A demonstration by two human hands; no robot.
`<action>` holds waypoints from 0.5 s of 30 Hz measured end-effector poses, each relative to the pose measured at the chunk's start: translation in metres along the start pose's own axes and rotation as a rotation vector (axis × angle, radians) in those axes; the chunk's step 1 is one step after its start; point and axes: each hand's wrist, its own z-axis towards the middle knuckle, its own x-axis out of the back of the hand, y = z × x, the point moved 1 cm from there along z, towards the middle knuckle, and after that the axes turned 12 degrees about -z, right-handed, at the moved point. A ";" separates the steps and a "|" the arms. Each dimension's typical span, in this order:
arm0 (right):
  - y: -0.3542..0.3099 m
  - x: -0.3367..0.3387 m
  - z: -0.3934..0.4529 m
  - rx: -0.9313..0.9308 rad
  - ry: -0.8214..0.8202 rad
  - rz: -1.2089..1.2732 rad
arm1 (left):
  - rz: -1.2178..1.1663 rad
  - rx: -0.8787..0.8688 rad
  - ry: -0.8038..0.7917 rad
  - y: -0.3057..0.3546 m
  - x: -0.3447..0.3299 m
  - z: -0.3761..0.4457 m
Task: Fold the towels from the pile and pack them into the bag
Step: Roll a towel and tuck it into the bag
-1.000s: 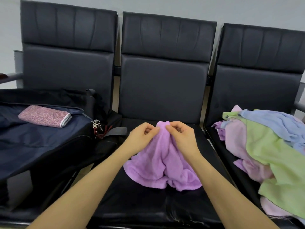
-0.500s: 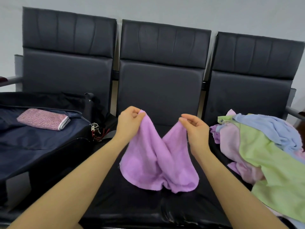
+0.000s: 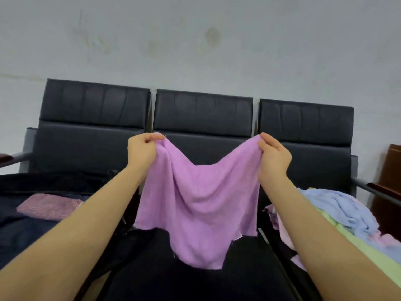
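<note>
The purple towel [image 3: 198,205] hangs in the air over the middle seat [image 3: 195,283], its top edge sagging between two pinched corners. The left hand [image 3: 142,153] pinches one corner, the right hand [image 3: 273,156] the other, fingers curled round the cloth. To fold it well I would draw the hands apart until that edge goes taut, then lay the towel flat on the seat. The bag [image 3: 26,231] lies open at the left with a folded pink towel [image 3: 48,206] inside; the pile [image 3: 351,216] waits at the right.
</note>
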 end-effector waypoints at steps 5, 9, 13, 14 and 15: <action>-0.024 0.008 0.013 0.159 -0.077 -0.206 | -0.090 0.062 -0.047 0.019 0.005 0.006; -0.012 0.019 0.018 0.215 -0.051 -0.386 | -0.039 0.073 -0.017 0.010 0.014 0.004; 0.008 0.029 0.013 0.262 -0.033 -0.478 | 0.004 0.112 0.093 -0.006 0.022 -0.006; 0.013 0.032 0.012 0.268 -0.027 -0.481 | 0.020 0.124 0.112 -0.011 0.025 -0.008; 0.016 0.034 0.012 0.268 -0.020 -0.482 | 0.032 0.134 0.118 -0.014 0.026 -0.009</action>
